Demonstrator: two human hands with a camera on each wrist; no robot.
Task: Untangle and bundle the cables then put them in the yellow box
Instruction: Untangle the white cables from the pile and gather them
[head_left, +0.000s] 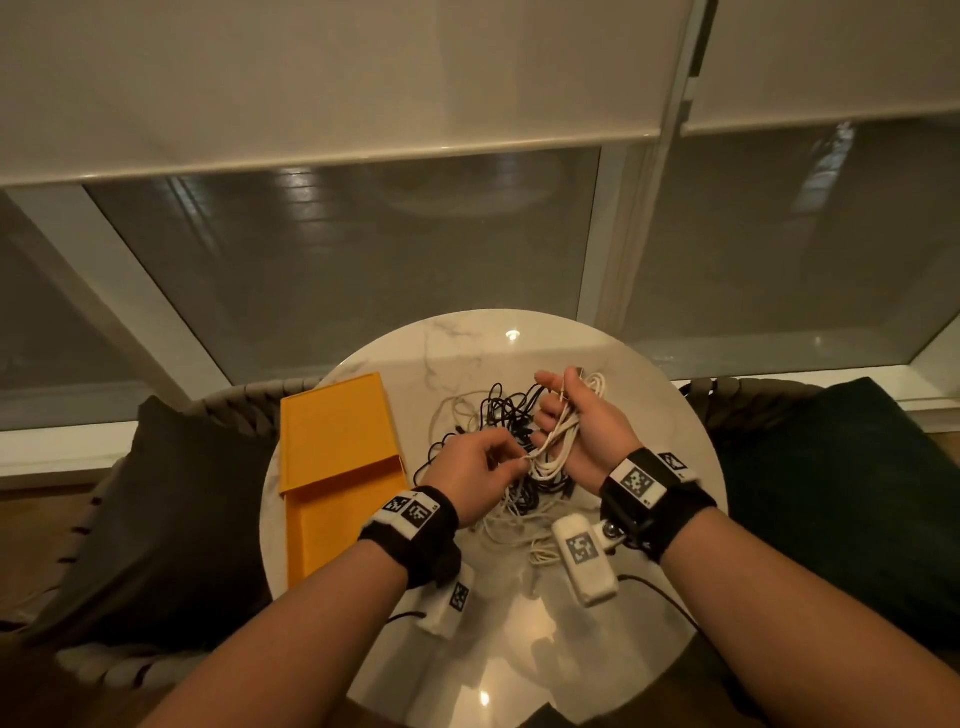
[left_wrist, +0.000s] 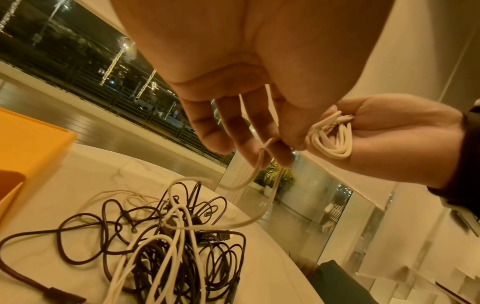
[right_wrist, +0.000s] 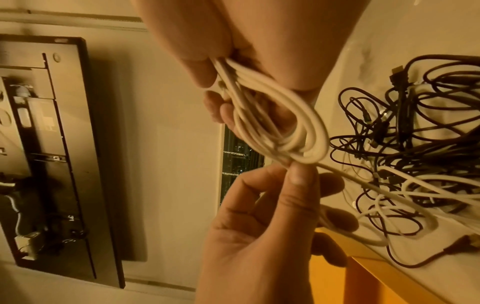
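right hand (head_left: 582, 426) is holding palm-up over the marble table (head_left: 467, 343), fingers curling round a looped white cable bundle (right_wrist: 280, 123); left hand (head_left: 470, 462) is pinching its thin trailing strand (left_wrist: 255, 168) just beside the loops. left wrist view alone is showing that strand sagging into the tangled black and white cables (left_wrist: 182, 246) below. the yellow box (head_left: 337, 431) is lying open, left of the tangle.

the box (head_left: 337, 431) lies along the left edge of the bench (head_left: 519, 654), its lid (head_left: 332, 525) overlapping its near end. the tangled cables (head_left: 498, 415) sit at the bench's middle — right of the box. above them the left hand (head_left: 475, 467) and right hand (head_left: 582, 421) share a coiled cable (head_left: 556, 447), the right one farther back.
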